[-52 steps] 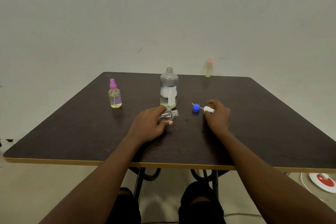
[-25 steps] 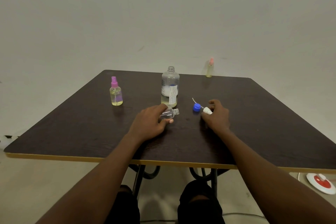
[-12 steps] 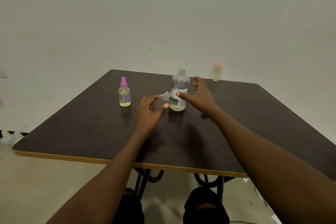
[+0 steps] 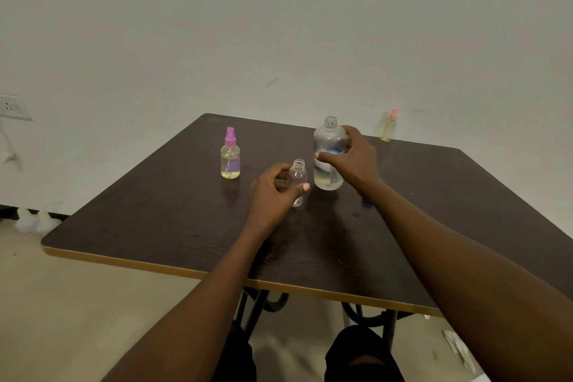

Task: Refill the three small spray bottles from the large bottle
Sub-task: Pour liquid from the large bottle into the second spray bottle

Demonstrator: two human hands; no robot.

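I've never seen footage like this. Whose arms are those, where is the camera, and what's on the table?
No machine here: these are a person's two bare arms, filmed by one wide-angle camera worn on the head, looking forward and down. Four bottles are on the dark table. The left hand holds a small clear bottle, upright, uncapped and seemingly empty. The right hand wraps round the large bottle, also uncapped, with some pale liquid at the bottom. To the left stands a purple-capped spray bottle of yellowish liquid; a pink-capped bottle sits at the far edge.
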